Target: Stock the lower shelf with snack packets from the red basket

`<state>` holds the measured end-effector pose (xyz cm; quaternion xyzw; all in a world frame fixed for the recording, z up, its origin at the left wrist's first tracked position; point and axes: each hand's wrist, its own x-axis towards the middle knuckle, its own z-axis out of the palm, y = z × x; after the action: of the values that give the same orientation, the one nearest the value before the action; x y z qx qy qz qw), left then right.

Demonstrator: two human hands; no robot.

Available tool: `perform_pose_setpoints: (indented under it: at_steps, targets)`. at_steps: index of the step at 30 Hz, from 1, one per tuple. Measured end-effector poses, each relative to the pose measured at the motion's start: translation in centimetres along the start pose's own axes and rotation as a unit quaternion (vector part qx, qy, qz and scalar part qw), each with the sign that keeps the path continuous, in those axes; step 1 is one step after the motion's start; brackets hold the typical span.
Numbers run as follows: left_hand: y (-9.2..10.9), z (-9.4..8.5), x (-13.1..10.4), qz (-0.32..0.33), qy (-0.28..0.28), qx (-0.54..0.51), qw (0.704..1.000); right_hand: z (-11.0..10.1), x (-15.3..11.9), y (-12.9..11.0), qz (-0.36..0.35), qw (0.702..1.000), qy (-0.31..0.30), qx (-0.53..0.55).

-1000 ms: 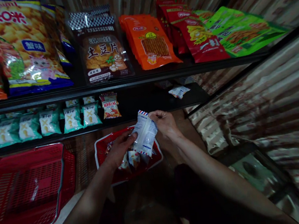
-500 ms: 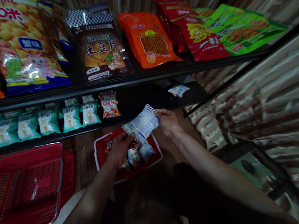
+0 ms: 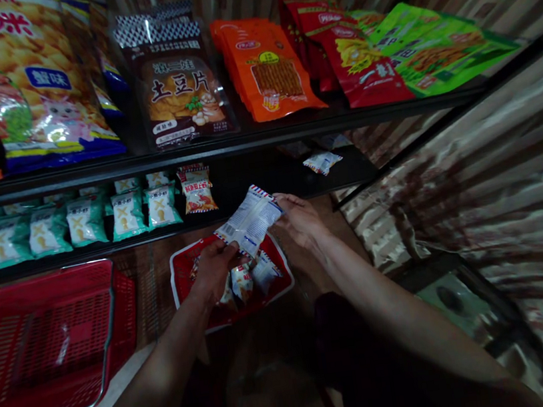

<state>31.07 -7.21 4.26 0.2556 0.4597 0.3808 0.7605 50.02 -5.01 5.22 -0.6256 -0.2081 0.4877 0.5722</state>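
Observation:
A small white-and-blue snack packet (image 3: 250,221) with striped ends is held above a small red basket, its printed back facing me. My left hand (image 3: 215,264) pinches its lower left edge, thumb on top. At the packet's right end, the fingers of my right hand (image 3: 299,220) are closed on the edge; their tips are partly hidden. Below lies the red basket (image 3: 283,288) with a white rim, holding several similar packets (image 3: 242,282). On the lower shelf behind stands one red-and-white snack packet (image 3: 197,190).
Green-and-white packets (image 3: 86,219) line the lower shelf (image 3: 257,172) at left; a white packet (image 3: 322,162) lies at right. Larger snack bags (image 3: 179,88) fill the upper shelf. A large red basket (image 3: 44,350) is at left, a corrugated wall (image 3: 483,200) at right.
The held packet has shifted slightly left and up, with both hands moving along. My right hand's fingers have changed position a little at its end. The view has tilted slightly.

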Motion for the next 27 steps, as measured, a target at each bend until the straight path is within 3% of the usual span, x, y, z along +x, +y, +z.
perform_pose_setpoints:
  at_steps: [5, 9, 17, 25, 27]
  targets:
    - [0.6, 0.2, 0.2, -0.011, 0.059, -0.094, 0.994, 1.1, -2.5, 0.5, 0.054, 0.997, -0.057, 0.015]
    - [0.4, 0.5, 0.4, -0.02, 0.048, -0.143, 0.988, 2.3, -4.9, 1.5, 0.109, 0.988, -0.112, -0.01]
    - [-1.1, 1.0, -0.2, -0.075, 0.014, -0.072, 0.994, 2.1, -4.7, 2.8, -0.01, 0.994, -0.095, -0.048]
    - [0.6, -0.1, 0.6, -0.027, 0.068, -0.067, 0.995, 1.2, -4.4, 2.4, -0.005, 0.992, -0.102, -0.075]
    - [1.2, -0.4, 0.7, -0.007, 0.053, -0.084, 0.995, 1.0, -4.5, 2.5, -0.003, 0.989, -0.122, -0.085]
